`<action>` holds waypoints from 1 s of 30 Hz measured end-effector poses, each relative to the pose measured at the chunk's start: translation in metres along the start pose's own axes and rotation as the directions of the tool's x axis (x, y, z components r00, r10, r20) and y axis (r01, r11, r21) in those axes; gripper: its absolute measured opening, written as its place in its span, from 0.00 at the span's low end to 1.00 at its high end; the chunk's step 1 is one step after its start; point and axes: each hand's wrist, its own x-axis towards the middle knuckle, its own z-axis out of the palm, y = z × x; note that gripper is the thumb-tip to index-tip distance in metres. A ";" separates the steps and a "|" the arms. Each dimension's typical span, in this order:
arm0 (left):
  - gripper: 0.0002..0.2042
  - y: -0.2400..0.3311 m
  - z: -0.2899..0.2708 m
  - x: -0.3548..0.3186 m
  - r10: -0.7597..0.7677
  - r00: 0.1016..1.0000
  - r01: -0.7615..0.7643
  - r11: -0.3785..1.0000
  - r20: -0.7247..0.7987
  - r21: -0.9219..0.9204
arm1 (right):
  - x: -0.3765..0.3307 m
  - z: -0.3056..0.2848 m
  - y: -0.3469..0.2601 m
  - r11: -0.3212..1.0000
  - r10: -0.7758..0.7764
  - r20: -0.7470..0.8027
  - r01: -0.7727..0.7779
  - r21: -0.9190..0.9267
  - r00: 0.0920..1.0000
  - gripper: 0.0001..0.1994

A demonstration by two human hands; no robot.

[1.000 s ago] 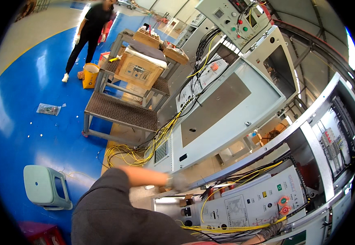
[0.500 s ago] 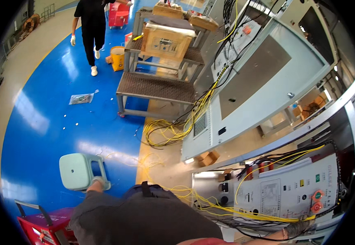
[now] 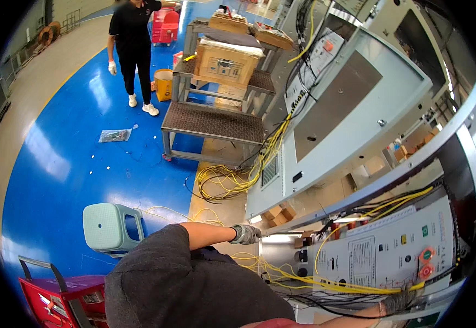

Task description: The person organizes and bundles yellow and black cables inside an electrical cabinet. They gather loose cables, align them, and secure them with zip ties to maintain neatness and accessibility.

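Your left hand (image 3: 245,234), gloved and closed, now reaches the cabinet edge, nearer than a second ago. Your right hand (image 3: 399,302) grips the yellow wire bundle (image 3: 325,284) below the control panel (image 3: 385,254). The bundle runs leftward between both hands; the green stool (image 3: 106,227) stands behind your left arm.

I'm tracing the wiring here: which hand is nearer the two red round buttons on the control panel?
Right. The right hand lies just below the red buttons, among the yellow wires; the left hand is far left, at the cabinet's edge.
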 end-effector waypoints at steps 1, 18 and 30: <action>0.21 0.011 0.004 -0.005 -0.018 0.998 0.020 0.999 0.063 -0.037 | 0.001 -0.005 0.003 1.000 0.005 0.004 -0.005 0.005 1.000 0.16; 0.20 0.131 -0.043 0.027 0.446 0.875 -0.460 0.887 -0.186 -0.036 | 0.003 -0.015 0.002 0.990 0.024 -0.052 -0.017 0.143 0.998 0.16; 0.18 0.491 -0.065 -0.022 0.919 0.353 -0.911 0.296 -0.174 -0.287 | 0.022 -0.049 -0.024 0.994 -0.080 0.133 0.089 -0.056 0.988 0.14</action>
